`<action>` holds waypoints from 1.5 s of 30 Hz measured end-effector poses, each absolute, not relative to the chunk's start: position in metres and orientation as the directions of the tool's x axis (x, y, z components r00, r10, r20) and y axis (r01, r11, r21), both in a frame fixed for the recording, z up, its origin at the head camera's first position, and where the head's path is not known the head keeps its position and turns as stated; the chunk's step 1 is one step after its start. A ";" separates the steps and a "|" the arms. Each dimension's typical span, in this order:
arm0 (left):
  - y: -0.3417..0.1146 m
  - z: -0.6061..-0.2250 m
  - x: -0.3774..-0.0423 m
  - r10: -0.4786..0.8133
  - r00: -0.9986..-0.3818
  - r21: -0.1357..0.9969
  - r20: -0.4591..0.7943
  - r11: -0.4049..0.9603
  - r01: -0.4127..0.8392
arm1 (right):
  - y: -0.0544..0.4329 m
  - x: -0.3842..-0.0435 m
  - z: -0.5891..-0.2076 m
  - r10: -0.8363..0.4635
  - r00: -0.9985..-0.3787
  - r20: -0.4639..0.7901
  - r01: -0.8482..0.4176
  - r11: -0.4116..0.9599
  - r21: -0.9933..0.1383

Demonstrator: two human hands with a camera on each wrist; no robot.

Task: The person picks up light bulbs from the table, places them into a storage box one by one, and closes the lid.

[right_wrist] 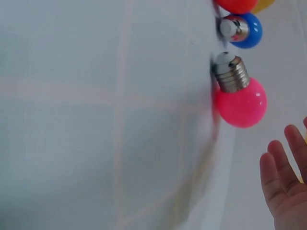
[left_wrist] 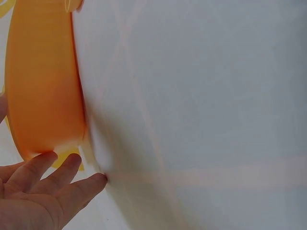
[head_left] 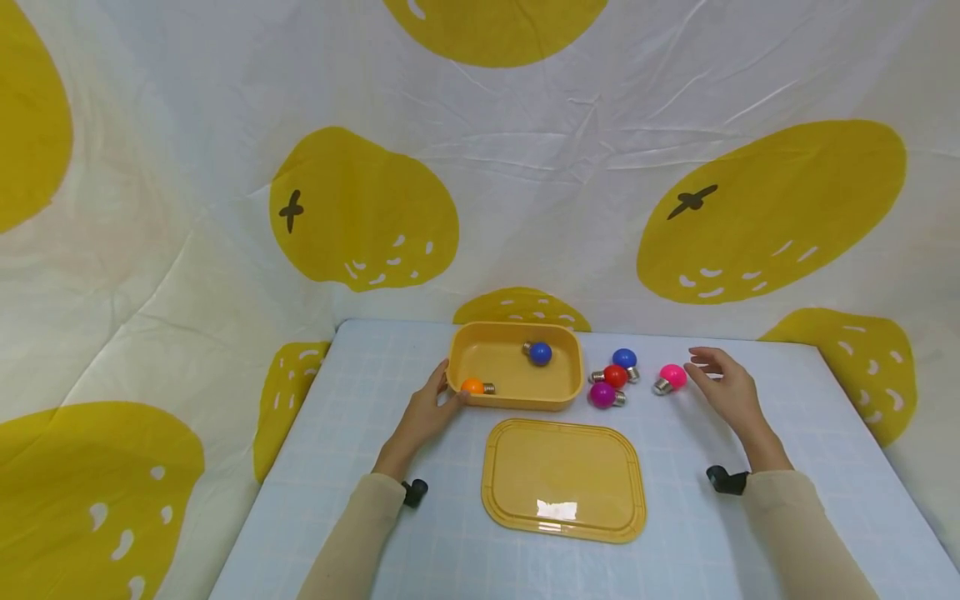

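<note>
A yellow plastic box (head_left: 517,400) stands near the back of the table, with a blue bulb (head_left: 540,354) and an orange bulb (head_left: 472,386) inside. My left hand (head_left: 427,412) holds its left end, thumb at the near corner and fingers (left_wrist: 67,189) against the end wall. To the right, my right hand (head_left: 723,387) hovers beside a pink bulb (head_left: 673,376), fingers apart from it and holding nothing. In the right wrist view the pink bulb (right_wrist: 242,103) lies on the table, its metal screw base turned away from the fingers (right_wrist: 271,177).
Between the box and the pink bulb lie a red bulb (head_left: 615,376), a second blue bulb (head_left: 624,358) and a purple bulb (head_left: 602,395), close together. A flat yellow lid (head_left: 562,471) lies in front of the box. Patterned cloth (head_left: 540,208) hangs behind the table.
</note>
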State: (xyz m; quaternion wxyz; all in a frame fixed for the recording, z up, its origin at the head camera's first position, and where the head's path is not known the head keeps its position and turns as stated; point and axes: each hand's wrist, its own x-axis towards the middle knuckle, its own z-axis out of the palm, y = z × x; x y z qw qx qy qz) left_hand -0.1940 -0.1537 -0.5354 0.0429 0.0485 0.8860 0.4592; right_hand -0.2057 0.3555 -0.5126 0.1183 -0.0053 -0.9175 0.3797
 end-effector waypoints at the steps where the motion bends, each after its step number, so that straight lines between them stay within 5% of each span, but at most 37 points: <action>1: -0.154 -0.535 -0.194 0.125 -0.992 0.819 -0.030 0.572 0.047 | 0.356 -0.206 -0.514 0.098 -0.973 0.209 -0.078 0.713 -0.697; 13: -0.153 -0.537 -0.194 0.120 -0.992 0.823 -0.031 0.567 0.043 | 0.361 -0.206 -0.531 0.094 -0.984 0.155 -0.043 0.708 -0.705; 24: -0.153 -0.538 -0.195 0.116 -0.993 0.821 -0.029 0.570 0.043 | 0.360 -0.211 -0.541 0.095 -0.994 -0.057 0.105 0.657 -0.746; 45: -0.154 -0.539 -0.196 0.126 -0.992 0.821 -0.023 0.569 0.054 | 0.358 -0.213 -0.542 0.065 -0.993 -0.097 0.116 0.681 -0.723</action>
